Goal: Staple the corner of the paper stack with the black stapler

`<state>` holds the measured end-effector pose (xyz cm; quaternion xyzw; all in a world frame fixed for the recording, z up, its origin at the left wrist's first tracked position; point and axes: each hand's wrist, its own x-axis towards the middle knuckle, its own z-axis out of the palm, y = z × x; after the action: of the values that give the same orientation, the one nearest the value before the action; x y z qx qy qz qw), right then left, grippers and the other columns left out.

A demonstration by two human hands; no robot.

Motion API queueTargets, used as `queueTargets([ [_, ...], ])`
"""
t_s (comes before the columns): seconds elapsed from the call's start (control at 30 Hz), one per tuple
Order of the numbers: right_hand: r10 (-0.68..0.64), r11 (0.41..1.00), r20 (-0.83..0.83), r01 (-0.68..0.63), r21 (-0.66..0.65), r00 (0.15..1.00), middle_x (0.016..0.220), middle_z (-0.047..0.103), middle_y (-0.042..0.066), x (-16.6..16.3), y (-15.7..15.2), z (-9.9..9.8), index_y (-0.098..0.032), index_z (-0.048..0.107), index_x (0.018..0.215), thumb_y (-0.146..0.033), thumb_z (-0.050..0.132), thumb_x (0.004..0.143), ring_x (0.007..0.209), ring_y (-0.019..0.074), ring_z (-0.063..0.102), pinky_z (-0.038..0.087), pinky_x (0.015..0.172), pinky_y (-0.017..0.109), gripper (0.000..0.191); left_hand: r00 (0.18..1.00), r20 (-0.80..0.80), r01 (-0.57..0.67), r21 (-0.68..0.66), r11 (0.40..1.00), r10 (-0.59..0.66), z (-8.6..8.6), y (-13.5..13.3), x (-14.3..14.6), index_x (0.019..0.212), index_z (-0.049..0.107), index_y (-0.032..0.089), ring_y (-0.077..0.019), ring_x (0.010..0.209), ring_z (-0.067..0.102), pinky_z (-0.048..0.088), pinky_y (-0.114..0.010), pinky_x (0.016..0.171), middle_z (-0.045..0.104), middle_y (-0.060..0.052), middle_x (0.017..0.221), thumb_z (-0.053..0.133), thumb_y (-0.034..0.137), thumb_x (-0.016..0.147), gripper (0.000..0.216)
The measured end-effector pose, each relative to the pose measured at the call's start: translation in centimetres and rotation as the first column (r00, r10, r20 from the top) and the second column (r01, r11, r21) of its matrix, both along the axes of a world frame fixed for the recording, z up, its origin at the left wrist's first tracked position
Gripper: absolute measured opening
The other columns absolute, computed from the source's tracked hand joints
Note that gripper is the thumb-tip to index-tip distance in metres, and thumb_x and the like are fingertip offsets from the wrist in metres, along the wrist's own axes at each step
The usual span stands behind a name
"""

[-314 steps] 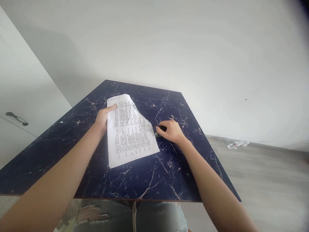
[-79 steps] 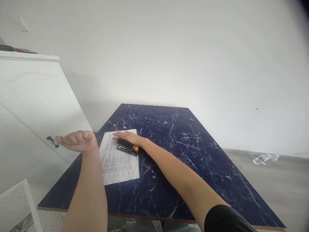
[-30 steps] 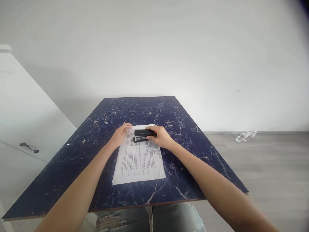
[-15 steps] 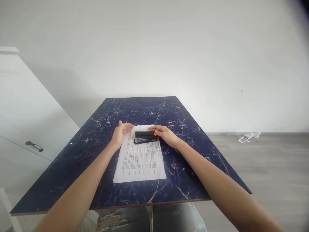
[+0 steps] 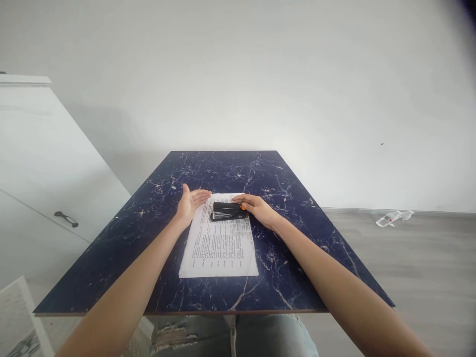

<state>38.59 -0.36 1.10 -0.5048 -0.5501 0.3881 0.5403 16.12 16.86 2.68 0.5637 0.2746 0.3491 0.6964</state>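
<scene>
A black stapler (image 5: 227, 211) with an orange part at its right end lies across the upper part of some printed paper sheets (image 5: 219, 250). My right hand (image 5: 256, 208) is closed around the stapler's right end, fingers over its far side and thumb near the orange part. My left hand (image 5: 190, 204) is at the upper left edge of the sheets, fingers stretched out with the thumb raised. Its fingertips reach the paper's upper left corner. The sheets rest on a dark blue marbled table (image 5: 290, 248).
A white cabinet (image 5: 44, 148) with a dark handle stands left of the table. On the grey floor to the right lies a crumpled clear plastic item (image 5: 394, 218). A pale wall rises behind the table. A white-framed object (image 5: 28, 317) is at the lower left.
The view has shifted slightly, so table, sheets and cabinet appear a bit further right. Both hands keep nearly the same places at the paper and stapler.
</scene>
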Motion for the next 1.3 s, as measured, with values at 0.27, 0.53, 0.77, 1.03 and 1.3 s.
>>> queueTargets([
  [0.27,-0.043,0.999,0.127,0.039,0.033,0.991,0.125,0.072,0.009,-0.9,-0.8,1.7,-0.023,0.068,0.128,-0.035,0.071,0.089,0.115,0.0246,0.066,0.05,0.103,0.043,0.041,0.999,-0.037,-0.003,0.06,0.998,0.005,0.0,-0.1,0.1,0.095,0.076,0.015,-0.0326,0.116,0.07,0.048,-0.047,0.109,0.075,-0.02,0.116,0.021,0.086,0.09,0.09],
  [0.53,-0.466,0.858,0.497,0.238,0.454,0.732,0.111,0.076,0.008,-3.0,-1.3,2.9,-0.022,0.073,0.117,-0.024,0.067,0.092,0.105,0.0275,0.069,0.057,0.093,0.046,0.026,0.989,0.108,0.101,-0.027,0.995,-0.097,0.2,-0.5,-0.2,0.113,0.071,0.015,-0.0355,0.13,0.061,0.05,-0.051,0.109,0.065,-0.022,0.135,0.028,0.081,0.092,0.082],
  [0.77,-0.422,0.815,0.782,-0.187,0.549,0.458,0.139,0.065,0.007,-1.5,-1.9,3.7,-0.024,0.065,0.133,-0.014,0.05,0.104,0.133,0.0261,0.055,0.048,0.113,0.053,0.035,0.931,0.15,0.358,-0.203,0.911,-0.333,1.0,-1.0,-0.6,0.125,0.065,0.01,-0.0377,0.137,0.054,0.048,-0.053,0.114,0.063,-0.026,0.134,0.046,0.061,0.098,0.061],
  [1.03,-0.522,0.807,0.634,0.089,0.584,0.57,0.124,0.073,0.007,-2.9,-1.8,3.8,-0.026,0.072,0.121,-0.017,0.056,0.098,0.115,0.0277,0.064,0.055,0.1,0.051,0.029,0.976,0.117,0.197,-0.128,0.972,-0.182,0.4,-0.1,-0.3,0.115,0.068,0.014,-0.0306,0.136,0.057,0.047,-0.045,0.118,0.066,-0.018,0.133,0.059,0.024,0.096,0.023],
  [1.3,-0.479,0.873,0.392,0.474,0.116,0.786,0.076,0.071,0.001,-3.6,-1.5,2.1,-0.021,0.074,0.083,-0.035,0.081,0.071,0.066,0.0193,0.063,0.048,0.063,0.032,0.019,0.924,0.245,-0.367,0.347,0.863,0.294,1.5,-0.6,-0.9,0.122,0.064,0.018,-0.0197,0.084,0.074,0.063,-0.04,0.085,0.074,-0.014,0.114,0.064,0.042,0.095,0.036],
])
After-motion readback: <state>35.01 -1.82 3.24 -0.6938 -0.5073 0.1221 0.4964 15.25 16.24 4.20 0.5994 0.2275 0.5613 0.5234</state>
